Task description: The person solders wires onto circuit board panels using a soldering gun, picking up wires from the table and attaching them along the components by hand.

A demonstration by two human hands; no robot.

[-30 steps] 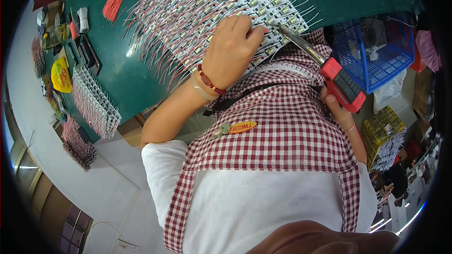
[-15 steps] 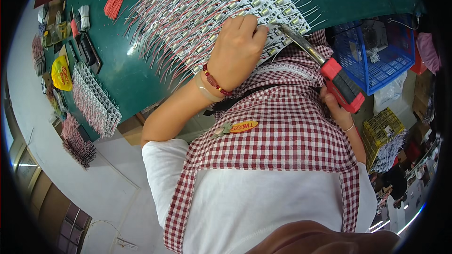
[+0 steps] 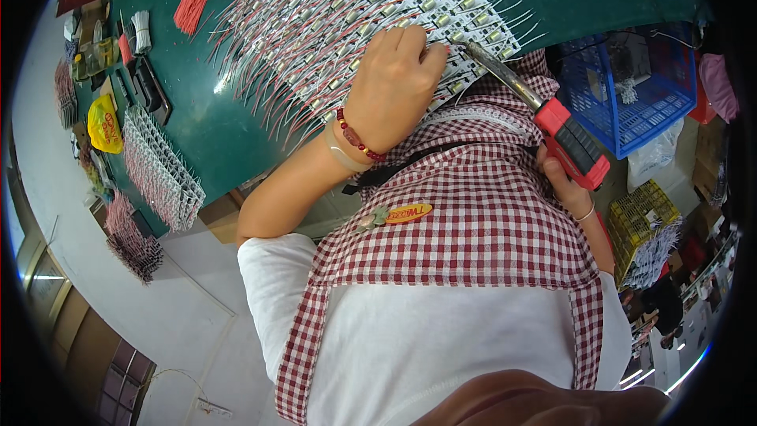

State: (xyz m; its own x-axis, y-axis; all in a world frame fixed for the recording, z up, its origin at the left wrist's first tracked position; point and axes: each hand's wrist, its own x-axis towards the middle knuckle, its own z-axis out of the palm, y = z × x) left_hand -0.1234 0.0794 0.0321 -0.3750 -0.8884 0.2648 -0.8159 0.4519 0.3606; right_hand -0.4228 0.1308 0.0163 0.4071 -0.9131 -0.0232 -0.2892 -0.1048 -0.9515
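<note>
A large sheet of white circuit boards point(image 3: 432, 6), set with rows of small cylindrical parts and fringed with red and white wires, lies on the green table. My left hand point(image 3: 400, 71), wearing a beaded bracelet, rests over its near edge. Its fingers are curled and pinched together, and what they hold is hidden. The tip of a soldering iron point(image 3: 505, 72) meets the boards just beside those fingertips. My right hand point(image 3: 558, 177) is closed on the iron's red and black handle from below, partly hidden by it.
On the green table point(image 3: 189, 102), at the left, lie a bundle of red wires point(image 3: 192, 6), a yellow packet point(image 3: 104, 124) and another wired board stack point(image 3: 162, 166). A blue plastic crate point(image 3: 631, 102) stands at the right, with a yellow basket point(image 3: 643, 221) below it.
My left hand has shifted very slightly left, its fingertips a little apart from the spot where they were. The soldering iron has moved only slightly, its tip still on the boards.
</note>
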